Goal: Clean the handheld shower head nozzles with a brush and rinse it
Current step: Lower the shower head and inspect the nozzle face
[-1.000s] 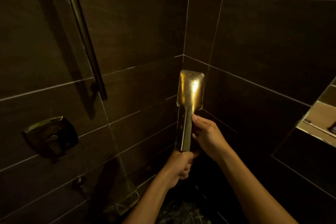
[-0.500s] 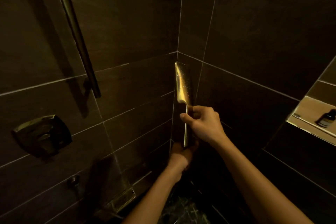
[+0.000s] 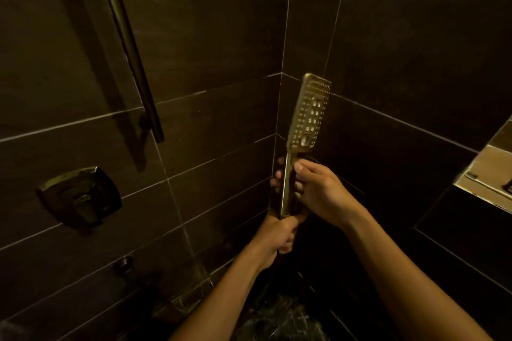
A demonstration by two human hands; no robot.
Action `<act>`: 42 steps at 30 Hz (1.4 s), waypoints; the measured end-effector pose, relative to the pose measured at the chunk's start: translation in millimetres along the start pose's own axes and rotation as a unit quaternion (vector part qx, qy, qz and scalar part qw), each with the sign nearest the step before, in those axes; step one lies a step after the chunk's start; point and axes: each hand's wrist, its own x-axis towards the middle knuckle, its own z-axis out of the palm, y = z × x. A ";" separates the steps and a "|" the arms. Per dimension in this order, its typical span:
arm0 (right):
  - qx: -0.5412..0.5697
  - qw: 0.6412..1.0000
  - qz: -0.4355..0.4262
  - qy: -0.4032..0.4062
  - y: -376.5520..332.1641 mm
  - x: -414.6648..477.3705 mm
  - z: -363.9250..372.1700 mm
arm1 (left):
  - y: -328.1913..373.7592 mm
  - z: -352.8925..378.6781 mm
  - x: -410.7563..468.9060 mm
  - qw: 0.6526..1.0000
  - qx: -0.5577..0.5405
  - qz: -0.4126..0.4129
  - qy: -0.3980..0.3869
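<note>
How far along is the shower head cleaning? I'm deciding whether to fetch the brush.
Done: the shower head is off any mount, its nozzle face turned toward the camera. In hand: the left hand grips the handle's lower end, the right hand its middle. Left: scrubbing and rinsing. No brush is in view and no water shows running from the nozzles, so neither looks started.

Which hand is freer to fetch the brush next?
Probably the right hand: it only pinches the shower head handle's upper part, while the left hand grips its base firmly. No brush is visible.
</note>
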 end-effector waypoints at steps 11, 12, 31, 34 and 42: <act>-0.221 0.957 -0.118 0.144 -7.6 -2.1 20.1 | 1.4 -1.4 9.9 0.995 0.012 0.012 0.098; -0.236 0.951 -0.127 0.153 -6.6 -2.3 20.4 | 1.6 -1.5 9.0 0.995 0.009 0.014 0.094; -0.067 0.996 -0.033 0.057 -8.3 -10.0 21.1 | -1.2 4.5 -6.3 0.996 0.005 0.065 0.058; -0.080 0.994 -0.045 0.061 -7.5 -12.2 25.2 | -0.8 9.8 -11.8 0.994 -0.017 0.078 0.073; -0.376 0.896 -0.142 0.189 1.9 -17.3 40.0 | 0.6 6.2 -16.7 0.995 -0.020 0.033 0.091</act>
